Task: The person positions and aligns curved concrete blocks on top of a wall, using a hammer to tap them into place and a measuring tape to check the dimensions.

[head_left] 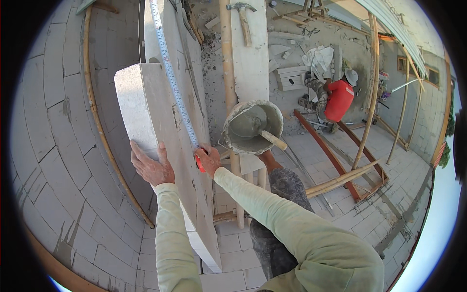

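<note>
My right hand (210, 159) is closed around a red tape measure (200, 164). Its pale blade (173, 80) runs out from there, away from me along the wall top. A white block (134, 104) stands on the wall (194, 214) just left of the blade. Against the near end of that block rests my left hand (152, 164), fingers spread and not wrapped round anything. Right of my right hand is a bucket (232, 134) coated in grey mortar, with a wooden-handled tool (273, 140) leaning in it.
A hammer (245, 29) lies on a plank (250, 73) beyond the bucket. Bamboo poles (374, 82) stand at the right. Below, a person in a red shirt (339, 100) crouches near stacked blocks (291, 78). A reddish metal frame (331, 158) lies lower right.
</note>
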Demonstrator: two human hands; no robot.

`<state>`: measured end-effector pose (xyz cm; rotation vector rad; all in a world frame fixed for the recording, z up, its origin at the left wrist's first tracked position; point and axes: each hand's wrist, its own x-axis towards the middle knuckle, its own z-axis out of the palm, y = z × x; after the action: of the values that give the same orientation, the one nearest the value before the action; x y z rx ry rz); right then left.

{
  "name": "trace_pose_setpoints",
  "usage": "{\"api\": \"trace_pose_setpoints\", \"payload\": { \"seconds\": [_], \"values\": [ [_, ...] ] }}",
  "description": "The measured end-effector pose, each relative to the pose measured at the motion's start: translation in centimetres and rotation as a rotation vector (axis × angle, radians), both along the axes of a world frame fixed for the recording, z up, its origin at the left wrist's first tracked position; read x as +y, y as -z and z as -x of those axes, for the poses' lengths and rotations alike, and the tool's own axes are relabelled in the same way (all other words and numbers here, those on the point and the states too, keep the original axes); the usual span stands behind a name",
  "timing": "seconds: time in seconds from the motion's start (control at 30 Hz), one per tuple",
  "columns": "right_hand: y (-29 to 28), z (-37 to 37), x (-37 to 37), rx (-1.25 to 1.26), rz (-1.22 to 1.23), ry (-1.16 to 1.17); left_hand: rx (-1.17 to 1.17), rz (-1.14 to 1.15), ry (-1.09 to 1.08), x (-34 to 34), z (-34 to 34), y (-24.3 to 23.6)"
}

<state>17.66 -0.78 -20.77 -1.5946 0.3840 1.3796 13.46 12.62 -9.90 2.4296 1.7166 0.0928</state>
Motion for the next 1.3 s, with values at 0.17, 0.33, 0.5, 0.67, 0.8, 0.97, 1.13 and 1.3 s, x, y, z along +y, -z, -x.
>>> {"api": "trace_pose_setpoints", "payload": {
  "seconds": [0.17, 0.33, 0.5, 0.67, 0.8, 0.97, 1.13, 1.3],
  "values": [
    [-1.0, 1.1, -3.5, -0.117, 0.009, -0.078, 0.008, -0.030, 0.020, -0.1, -0.4, 0.2],
    [-4.0, 1.7, -7.1, -0.123, 0.052, -0.121, -0.025, 0.001, -0.024, -0.1, 0.0, 0.5],
    [-8.0, 1.3, -10.6, -0.096, 0.164, -0.214, -0.005, 0.008, -0.038, -0.1, 0.1, 0.1],
    [-12.6, 0.0, -14.5, -0.057, 0.174, -0.266, 0.014, -0.047, -0.011, -0.1, 0.1, 0.6],
    [-16.0, -0.5, -17.5, -0.028, 0.217, -0.298, 0.026, -0.061, -0.025, -0.2, -0.1, 0.6],
    [-19.1, -0.1, -21.1, -0.080, 0.202, -0.355, 0.031, -0.065, -0.047, 0.0, 0.2, 0.7],
    [-20.7, 1.0, -24.0, -0.094, 0.156, -0.382, 0.035, -0.028, -0.071, 0.2, 0.3, 1.1],
    [-24.2, 0.1, -26.4, 0.038, 0.138, -0.404, -0.073, 0.096, -0.015, 1.0, 1.6, 0.6]
  ]
}}
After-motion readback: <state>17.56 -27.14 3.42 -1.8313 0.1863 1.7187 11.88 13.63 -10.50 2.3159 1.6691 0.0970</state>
